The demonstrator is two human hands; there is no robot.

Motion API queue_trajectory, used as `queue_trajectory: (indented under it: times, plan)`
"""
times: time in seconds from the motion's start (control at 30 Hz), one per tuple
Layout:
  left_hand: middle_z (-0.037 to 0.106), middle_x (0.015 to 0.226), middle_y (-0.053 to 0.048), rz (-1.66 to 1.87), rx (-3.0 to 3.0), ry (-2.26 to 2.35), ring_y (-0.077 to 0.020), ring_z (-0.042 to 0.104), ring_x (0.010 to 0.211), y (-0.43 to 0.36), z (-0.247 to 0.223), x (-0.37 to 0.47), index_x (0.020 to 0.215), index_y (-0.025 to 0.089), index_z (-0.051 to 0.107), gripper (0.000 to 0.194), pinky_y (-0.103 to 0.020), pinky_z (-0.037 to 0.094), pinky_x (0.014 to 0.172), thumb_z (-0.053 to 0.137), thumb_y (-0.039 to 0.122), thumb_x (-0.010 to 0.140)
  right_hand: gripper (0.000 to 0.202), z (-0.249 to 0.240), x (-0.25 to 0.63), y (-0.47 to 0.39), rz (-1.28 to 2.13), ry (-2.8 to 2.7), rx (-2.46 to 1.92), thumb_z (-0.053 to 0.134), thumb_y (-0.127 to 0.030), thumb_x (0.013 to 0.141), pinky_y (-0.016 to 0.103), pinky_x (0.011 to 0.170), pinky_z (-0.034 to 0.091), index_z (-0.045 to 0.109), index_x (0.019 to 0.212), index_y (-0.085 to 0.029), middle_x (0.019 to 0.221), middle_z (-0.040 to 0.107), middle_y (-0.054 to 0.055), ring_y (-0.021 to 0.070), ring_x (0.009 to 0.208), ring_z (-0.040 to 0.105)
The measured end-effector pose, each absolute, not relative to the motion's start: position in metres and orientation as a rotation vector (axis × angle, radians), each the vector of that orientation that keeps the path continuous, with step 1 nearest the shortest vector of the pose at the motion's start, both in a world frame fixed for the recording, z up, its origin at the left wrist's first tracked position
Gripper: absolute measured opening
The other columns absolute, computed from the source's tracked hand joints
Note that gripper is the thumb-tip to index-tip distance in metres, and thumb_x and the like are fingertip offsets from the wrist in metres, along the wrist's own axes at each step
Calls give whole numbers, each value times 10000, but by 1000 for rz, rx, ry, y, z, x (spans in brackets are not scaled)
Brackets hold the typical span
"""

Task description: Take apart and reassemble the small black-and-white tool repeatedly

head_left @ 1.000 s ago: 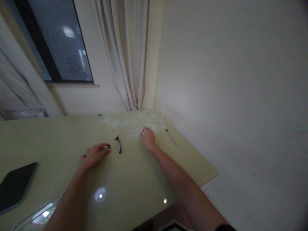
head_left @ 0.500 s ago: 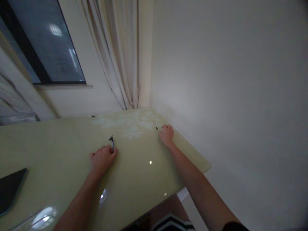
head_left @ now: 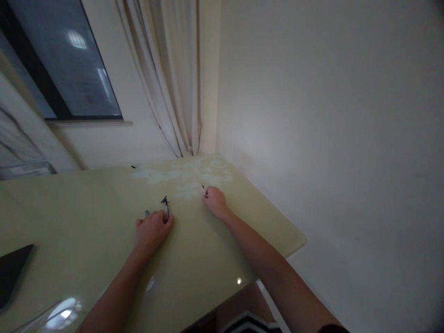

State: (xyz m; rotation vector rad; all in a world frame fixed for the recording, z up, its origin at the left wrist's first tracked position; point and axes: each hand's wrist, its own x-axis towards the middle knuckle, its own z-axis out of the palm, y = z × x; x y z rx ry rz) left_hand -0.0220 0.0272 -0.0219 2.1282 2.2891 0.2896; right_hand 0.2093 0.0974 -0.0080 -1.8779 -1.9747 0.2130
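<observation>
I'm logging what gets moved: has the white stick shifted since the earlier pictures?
Yes. The white stick, now in the right hand, has moved left, farther from the table's right edge.

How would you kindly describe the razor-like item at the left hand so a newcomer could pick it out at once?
Start at the yellowish-green table and find the left hand. Between its thumb and fingers is the razor-like item, its head pointing toward the far edge. That dark, crosswise head sets it apart from the slim white stick in the right hand.
</observation>
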Motion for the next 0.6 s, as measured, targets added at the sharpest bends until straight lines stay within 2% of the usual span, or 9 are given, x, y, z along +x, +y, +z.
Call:
queue_trajectory:
  times: [0.13,0.27,0.43,0.6]
  plan:
    - [782,957,-125,315,2121,2300,-331,724,951,24,-22,-22,801,214,630,380,-479,425,891,411,466,981,207,-13,144,99,329,-2024,-1752,568,-300,991,295,776,485,675,1147,-216,1062,770,86,231,960,716]
    - [789,951,-127,296,2117,2301,-331,732,947,22,-22,-25,835,210,642,389,-458,436,869,409,481,989,240,-26,114,99,404,-1919,-1765,471,-332,1051,312,772,487,631,1197,-229,1098,761,90,235,959,717]
    - [785,891,-136,236,2089,2318,-343,748,903,22,-17,-24,839,203,655,440,-449,453,842,367,492,1003,273,-34,113,89,342,-1922,-1697,496,-233,1005,310,792,483,615,1251,-213,1186,717,95,223,984,700]
    - [785,900,-138,223,2099,2320,-342,745,912,22,-17,-24,867,202,663,448,-446,454,843,362,504,1006,355,-30,118,80,275,-1998,-1637,525,-162,960,307,818,489,637,1293,-213,1188,683,100,223,1016,676]
